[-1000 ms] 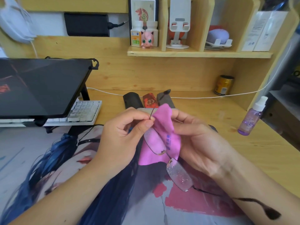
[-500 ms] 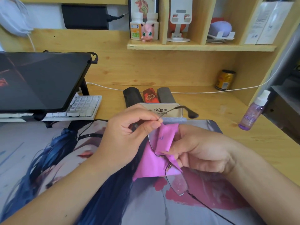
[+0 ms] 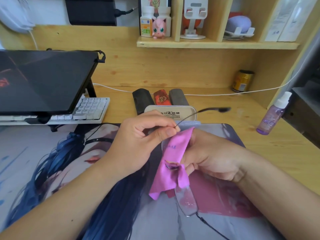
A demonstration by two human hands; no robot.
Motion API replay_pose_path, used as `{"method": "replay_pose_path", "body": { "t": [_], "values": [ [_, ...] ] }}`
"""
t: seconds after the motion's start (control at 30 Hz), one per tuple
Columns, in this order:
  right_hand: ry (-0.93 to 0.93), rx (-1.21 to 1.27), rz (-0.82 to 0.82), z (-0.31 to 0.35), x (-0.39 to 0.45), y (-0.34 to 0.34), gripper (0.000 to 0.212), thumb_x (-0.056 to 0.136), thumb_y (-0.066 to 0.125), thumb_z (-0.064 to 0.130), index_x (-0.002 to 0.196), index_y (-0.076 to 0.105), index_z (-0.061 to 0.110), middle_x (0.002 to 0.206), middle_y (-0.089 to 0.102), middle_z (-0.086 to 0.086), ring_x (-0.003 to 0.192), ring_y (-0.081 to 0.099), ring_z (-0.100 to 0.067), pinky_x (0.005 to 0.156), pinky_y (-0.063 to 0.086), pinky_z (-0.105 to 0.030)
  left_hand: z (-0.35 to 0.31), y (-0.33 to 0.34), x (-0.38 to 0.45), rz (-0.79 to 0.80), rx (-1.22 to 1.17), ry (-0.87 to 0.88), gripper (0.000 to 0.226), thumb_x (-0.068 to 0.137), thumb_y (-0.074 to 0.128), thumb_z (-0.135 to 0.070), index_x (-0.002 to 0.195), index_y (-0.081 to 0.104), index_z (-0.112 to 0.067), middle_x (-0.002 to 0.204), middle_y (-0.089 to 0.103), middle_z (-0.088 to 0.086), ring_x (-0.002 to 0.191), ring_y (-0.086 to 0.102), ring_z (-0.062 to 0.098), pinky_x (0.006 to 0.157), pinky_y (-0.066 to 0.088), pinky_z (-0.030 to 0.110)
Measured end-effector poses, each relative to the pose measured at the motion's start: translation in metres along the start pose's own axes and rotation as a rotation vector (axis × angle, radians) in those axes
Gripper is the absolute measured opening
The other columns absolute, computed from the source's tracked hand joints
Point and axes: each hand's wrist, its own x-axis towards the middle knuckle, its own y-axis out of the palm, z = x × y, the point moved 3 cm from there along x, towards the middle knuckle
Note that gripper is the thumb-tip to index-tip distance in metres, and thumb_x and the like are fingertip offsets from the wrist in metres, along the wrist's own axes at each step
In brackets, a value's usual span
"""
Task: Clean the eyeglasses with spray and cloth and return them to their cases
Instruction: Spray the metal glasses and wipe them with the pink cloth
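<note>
Thin rimless eyeglasses (image 3: 187, 202) hang in front of me above the printed desk mat (image 3: 52, 170). My left hand (image 3: 138, 141) pinches the frame where the upper temple arm joins it; that arm sticks out to the right. My right hand (image 3: 211, 156) grips a pink cloth (image 3: 173, 163) folded over the upper lens, which is mostly hidden. The lower lens is bare and carries droplets. An open grey case (image 3: 170, 112) lies just behind my hands. A purple spray bottle (image 3: 271, 116) stands at the right on the desk.
Three closed cases, black (image 3: 142, 98), red (image 3: 161, 98) and grey (image 3: 177, 98), lie behind the open one. A laptop on a stand (image 3: 43, 80) over a white keyboard (image 3: 90, 108) fills the left. A can (image 3: 242, 81) and a white cable (image 3: 207, 94) sit at the back.
The glasses turned: the upper temple arm swung from pointing away to pointing right. My right hand slid the cloth down along the upper lens towards the bridge. The view tilted down slightly.
</note>
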Motion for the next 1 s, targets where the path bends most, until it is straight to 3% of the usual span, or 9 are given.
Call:
{"method": "replay_pose_path", "body": {
  "t": [0.13,0.23,0.33,0.5,0.63,0.73,0.87,1.0],
  "values": [
    [-0.05,0.028,0.034,0.001,0.001,0.001,0.008,0.089,0.064,0.007,0.084,0.07,0.011,0.079,0.069,-0.008,0.071,0.066,-0.019,0.068,0.056,-0.031,0.002,-0.002,0.001,-0.007,-0.036,-0.03,0.013,0.087,0.067,-0.018,0.097,0.076,-0.021,0.087,0.072,-0.016,0.085,0.067,0.005,0.081,0.049,0.017],
    [-0.013,0.13,0.187,0.002,-0.003,0.001,0.015,0.092,0.054,-0.004,0.097,0.065,0.004,0.089,0.066,-0.012,0.081,0.065,-0.027,0.074,0.055,-0.036,0.003,-0.002,0.001,0.011,-0.053,-0.053,0.011,0.087,0.067,-0.018,0.087,0.078,-0.018,0.086,0.073,-0.016,0.085,0.067,0.004,0.082,0.048,0.016],
    [0.006,0.183,0.247,0.005,-0.007,0.0,0.025,0.09,0.048,-0.015,0.102,0.065,-0.001,0.088,0.071,-0.01,0.079,0.07,-0.021,0.072,0.057,-0.031,0.002,0.0,0.002,0.031,-0.078,-0.066,0.008,0.086,0.067,-0.017,0.087,0.075,-0.019,0.084,0.073,-0.016,0.083,0.067,0.003,0.081,0.048,0.015],
    [0.049,0.019,0.176,0.009,-0.005,-0.002,0.02,0.08,0.066,-0.003,0.094,0.073,0.01,0.091,0.071,-0.01,0.081,0.07,-0.021,0.074,0.056,-0.031,-0.001,0.002,0.001,0.068,-0.122,-0.106,0.016,0.085,0.076,-0.017,0.083,0.08,-0.032,0.085,0.076,-0.014,0.084,0.069,0.001,0.081,0.051,0.015],
    [0.07,0.116,0.112,0.006,-0.003,0.001,0.021,0.078,0.064,-0.008,0.084,0.074,0.009,0.079,0.072,-0.005,0.071,0.071,-0.014,0.065,0.056,-0.024,-0.001,0.006,0.001,0.084,-0.086,-0.114,0.011,0.085,0.07,-0.015,0.088,0.079,-0.02,0.084,0.073,-0.013,0.083,0.067,0.003,0.08,0.05,0.016],
    [0.074,0.188,0.087,0.001,-0.001,0.003,0.02,0.078,0.065,-0.009,0.092,0.07,0.004,0.082,0.072,-0.01,0.073,0.071,-0.02,0.066,0.059,-0.032,0.001,0.007,0.001,0.08,-0.051,-0.12,0.007,0.084,0.071,-0.015,0.085,0.078,-0.018,0.083,0.07,-0.008,0.081,0.065,0.006,0.078,0.049,0.017],
    [0.042,0.09,0.042,-0.001,0.002,0.001,0.026,0.078,0.071,-0.007,0.102,0.069,0.0,0.091,0.072,-0.016,0.08,0.07,-0.027,0.071,0.061,-0.036,0.002,0.007,0.001,0.065,-0.057,-0.122,0.011,0.084,0.071,-0.011,0.086,0.077,-0.02,0.083,0.071,-0.009,0.082,0.066,0.006,0.079,0.049,0.018],
    [0.029,0.103,0.073,-0.001,0.0,0.002,0.011,0.086,0.066,-0.007,0.093,0.069,0.002,0.086,0.072,-0.014,0.075,0.071,-0.024,0.068,0.061,-0.034,0.004,0.004,0.002,0.081,-0.057,-0.113,0.007,0.086,0.074,-0.015,0.086,0.08,-0.02,0.083,0.071,-0.011,0.082,0.065,0.007,0.08,0.049,0.018]
  ]
}}
